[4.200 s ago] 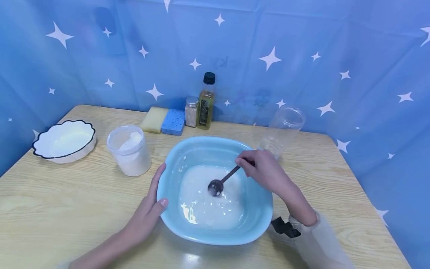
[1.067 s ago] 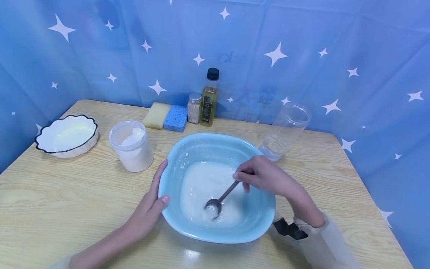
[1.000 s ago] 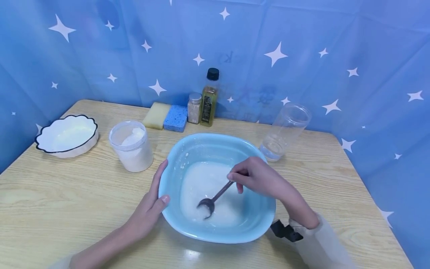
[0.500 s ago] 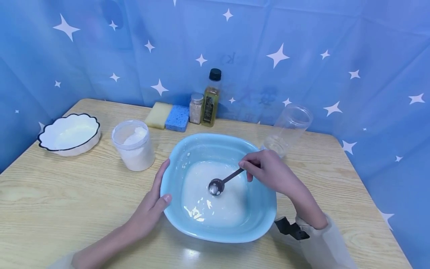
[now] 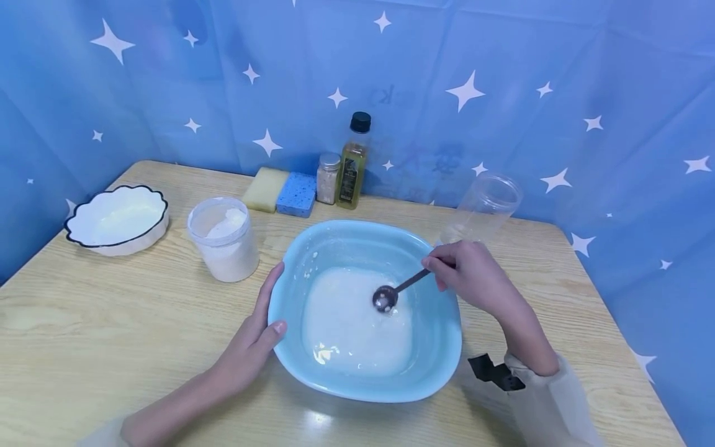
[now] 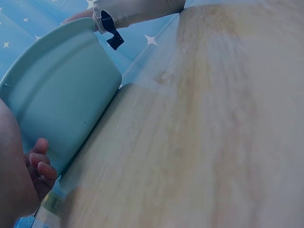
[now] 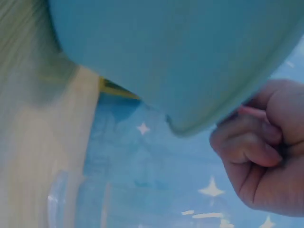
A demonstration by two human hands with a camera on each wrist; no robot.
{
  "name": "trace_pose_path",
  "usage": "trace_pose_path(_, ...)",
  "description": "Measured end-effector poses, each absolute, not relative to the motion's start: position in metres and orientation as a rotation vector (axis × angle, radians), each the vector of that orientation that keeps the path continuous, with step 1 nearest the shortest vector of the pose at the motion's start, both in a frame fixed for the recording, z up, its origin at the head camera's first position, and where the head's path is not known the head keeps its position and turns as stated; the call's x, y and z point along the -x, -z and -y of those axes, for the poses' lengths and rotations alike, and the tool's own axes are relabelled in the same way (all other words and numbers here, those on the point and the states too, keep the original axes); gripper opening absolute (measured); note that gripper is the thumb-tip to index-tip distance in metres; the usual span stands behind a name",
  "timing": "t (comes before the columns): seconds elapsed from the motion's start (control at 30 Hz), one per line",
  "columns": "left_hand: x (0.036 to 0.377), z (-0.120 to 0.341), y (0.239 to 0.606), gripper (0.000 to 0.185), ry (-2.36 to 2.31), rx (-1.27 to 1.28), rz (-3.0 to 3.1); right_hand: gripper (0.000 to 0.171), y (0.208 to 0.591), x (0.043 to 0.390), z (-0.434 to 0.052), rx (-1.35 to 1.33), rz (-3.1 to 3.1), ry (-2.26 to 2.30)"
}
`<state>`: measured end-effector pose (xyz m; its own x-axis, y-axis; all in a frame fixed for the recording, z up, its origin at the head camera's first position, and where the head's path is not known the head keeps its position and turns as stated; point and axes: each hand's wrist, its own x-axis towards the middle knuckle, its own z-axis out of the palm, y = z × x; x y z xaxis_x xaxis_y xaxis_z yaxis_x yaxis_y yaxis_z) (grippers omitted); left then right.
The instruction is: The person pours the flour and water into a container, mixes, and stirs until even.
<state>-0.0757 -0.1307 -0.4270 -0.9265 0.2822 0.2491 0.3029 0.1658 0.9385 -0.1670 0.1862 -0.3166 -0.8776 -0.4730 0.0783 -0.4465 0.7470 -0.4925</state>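
A light blue basin stands on the table with a milky white liquid in its bottom. My left hand holds its left side, thumb over the rim and fingers along the outer wall. In the left wrist view, the left hand's fingers bend against that wall. My right hand pinches the handle of a dark spoon above the basin's right rim. The spoon's round bowl is at the liquid's surface. In the right wrist view, the right hand's curled fingers are beside the rim; the spoon is hidden there.
A clear jar of white powder and a scalloped white dish stand left. Behind are a yellow sponge, a blue sponge, a small shaker jar and an oil bottle. A clear empty container stands behind my right hand.
The right hand has carried the spoon through the liquid from the near left part toward the right back part of the basin. The left hand keeps its hold on the basin's side.
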Motion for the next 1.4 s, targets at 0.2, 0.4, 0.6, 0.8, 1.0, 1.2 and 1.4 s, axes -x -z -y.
trace_pose_path(0.2,0.075,0.131,0.426,0.068,1.924,0.625,2.363,0.017,0.331,0.168,-0.166,0.792,-2.82,0.871)
trace_pose_path(0.4,0.076,0.13,0.426,0.069,1.889,0.625,2.364,0.016,0.33,0.162,-0.163,0.89,-2.533,0.891)
trace_pose_path(0.6,0.078,0.129,0.428,0.068,1.884,0.633,2.392,0.017,0.316,0.161,-0.186,0.845,-2.566,0.803)
trace_pose_path(0.8,0.078,0.13,0.428,0.068,1.882,0.622,2.408,0.018,0.313,0.165,-0.193,0.696,-2.839,0.781)
trace_pose_path(1.0,0.076,0.13,0.426,0.068,1.912,0.614,2.385,0.021,0.321,0.167,-0.176,0.694,-2.9,0.849)
trace_pose_path(1.2,0.077,0.13,0.425,0.068,1.914,0.621,2.383,0.024,0.316,0.164,-0.178,0.679,-2.948,0.898)
trace_pose_path(1.4,0.077,0.131,0.427,0.068,1.902,0.615,2.394,0.02,0.323,0.166,-0.164,0.664,-2.883,0.998)
